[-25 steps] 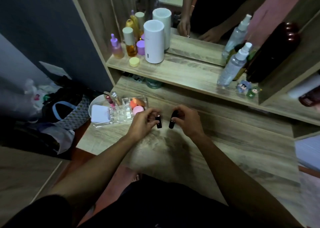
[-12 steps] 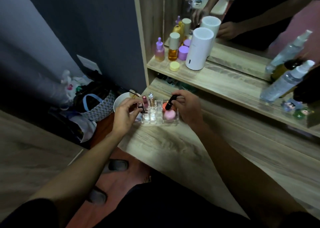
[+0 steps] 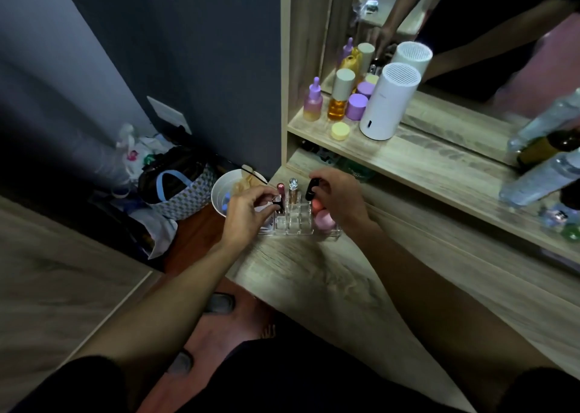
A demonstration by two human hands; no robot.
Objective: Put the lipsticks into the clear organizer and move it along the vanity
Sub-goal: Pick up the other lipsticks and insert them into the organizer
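The clear organizer sits at the left end of the wooden vanity top. My left hand pinches a small black lipstick over the organizer's left slots. My right hand holds a second black lipstick tilted above the right slots. A pink-capped lipstick and a clear-capped tube stand upright in the back slots. Pink and orange sponges fill the right compartment, partly under my right hand.
A shelf above carries a white cylinder, purple and amber bottles, a yellow lid and spray bottles. A mirror stands behind. Left of the vanity are a white bucket and a woven bag on the floor.
Both hands carried the two black lipsticks from the middle of the vanity left to the organizer. In the last half second they lowered slightly over its slots.
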